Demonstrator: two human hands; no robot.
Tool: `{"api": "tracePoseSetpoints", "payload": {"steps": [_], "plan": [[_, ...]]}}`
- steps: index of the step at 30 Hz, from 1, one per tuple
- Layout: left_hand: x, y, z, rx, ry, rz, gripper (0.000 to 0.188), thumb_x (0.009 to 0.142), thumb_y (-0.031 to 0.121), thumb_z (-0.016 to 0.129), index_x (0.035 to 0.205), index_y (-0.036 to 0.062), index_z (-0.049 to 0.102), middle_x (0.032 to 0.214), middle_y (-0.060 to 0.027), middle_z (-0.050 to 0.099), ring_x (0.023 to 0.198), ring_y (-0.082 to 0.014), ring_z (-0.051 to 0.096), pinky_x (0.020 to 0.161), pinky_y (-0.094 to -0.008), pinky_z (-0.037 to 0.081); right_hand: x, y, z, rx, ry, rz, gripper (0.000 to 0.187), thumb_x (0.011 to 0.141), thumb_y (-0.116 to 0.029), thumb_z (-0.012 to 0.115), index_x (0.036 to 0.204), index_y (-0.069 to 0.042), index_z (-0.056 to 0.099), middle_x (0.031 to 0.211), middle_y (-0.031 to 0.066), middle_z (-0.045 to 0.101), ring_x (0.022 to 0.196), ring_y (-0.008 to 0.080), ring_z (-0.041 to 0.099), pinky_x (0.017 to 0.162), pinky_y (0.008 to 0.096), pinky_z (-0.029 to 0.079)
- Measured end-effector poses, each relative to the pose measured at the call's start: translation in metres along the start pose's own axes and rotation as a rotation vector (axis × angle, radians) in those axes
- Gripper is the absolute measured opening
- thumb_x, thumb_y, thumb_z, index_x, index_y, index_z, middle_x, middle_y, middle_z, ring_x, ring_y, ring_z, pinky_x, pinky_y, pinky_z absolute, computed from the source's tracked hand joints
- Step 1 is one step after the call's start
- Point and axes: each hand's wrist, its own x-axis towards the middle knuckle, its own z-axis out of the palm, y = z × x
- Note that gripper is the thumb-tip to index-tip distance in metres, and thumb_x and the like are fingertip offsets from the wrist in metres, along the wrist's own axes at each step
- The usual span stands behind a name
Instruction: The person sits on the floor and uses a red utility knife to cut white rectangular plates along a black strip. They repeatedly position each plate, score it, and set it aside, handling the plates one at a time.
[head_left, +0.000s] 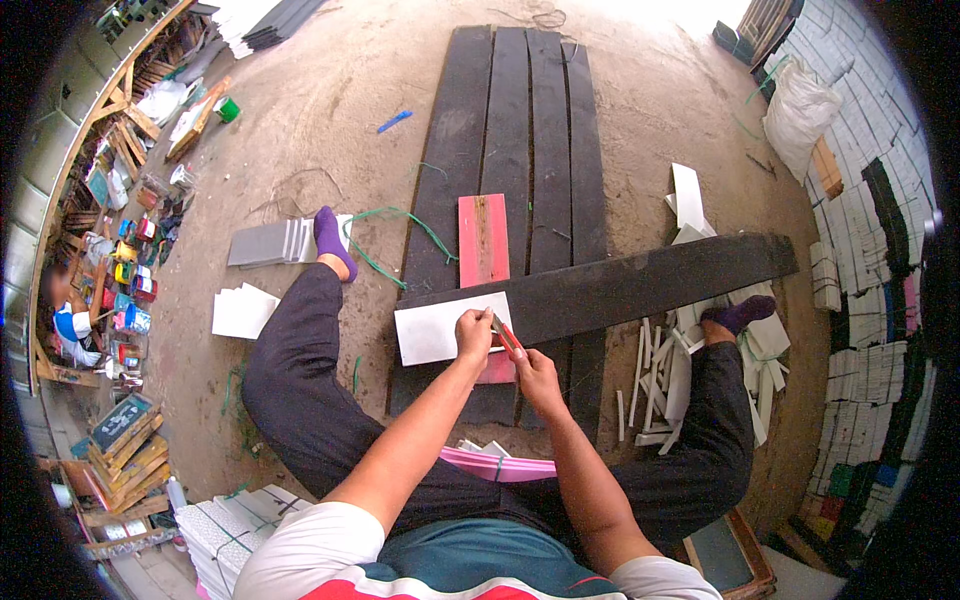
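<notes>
A white rectangular sheet (428, 334) lies across the left end of a long black board (650, 285), in front of me. Above the sheet's right end, my right hand (538, 378) is closed around a slim red-handled tool (507, 337) with a metallic tip. My left hand (474, 331) is beside that tip, thumb and fingers pinched together. Whatever it pinches is too small to make out. Beneath the black board runs a red-pink board (483, 240), which rests on several wide black planks (458, 130).
White offcuts (665, 375) are heaped by my right foot. Grey and white sheets (270, 243) lie near my left foot. Green twine (425, 228) loops over the planks. A blue object (395, 121) lies on the floor. Stacked white blocks (850, 430) line the right side; paint cans (143, 288) stand left.
</notes>
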Motion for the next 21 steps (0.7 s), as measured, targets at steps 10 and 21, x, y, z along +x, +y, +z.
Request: {"api": "tracePoseSetpoints", "payload": {"steps": [10, 21], "plan": [[0.01, -0.028, -0.005, 0.267, 0.134, 0.12, 0.027, 0.097, 0.024, 0.067, 0.092, -0.0023, 0.067, 0.08, -0.0126, 0.071, 0.075, -0.022, 0.068, 0.071, -0.0387, 0.054, 0.001, 0.025, 0.014, -0.072, 0.015, 0.022, 0.039, 0.106, -0.036, 0.056, 0.097, 0.001, 0.065, 0.07, 0.0017, 0.058, 0.063, 0.0116, 0.054, 0.056, 0.0308, 0.043], [-0.003, -0.011, -0.029, 0.307, -0.109, 0.215, 0.032, 0.092, 0.03, 0.074, 0.102, 0.0014, 0.067, 0.092, -0.0141, 0.072, 0.085, -0.0262, 0.069, 0.075, -0.0405, 0.053, 0.053, 0.085, 0.027, 0.061, -0.002, 0.061, 0.021, 0.082, -0.007, 0.075, 0.097, -0.004, 0.061, 0.075, 0.0017, 0.06, 0.064, 0.0145, 0.061, 0.057, 0.0319, 0.05]]}}
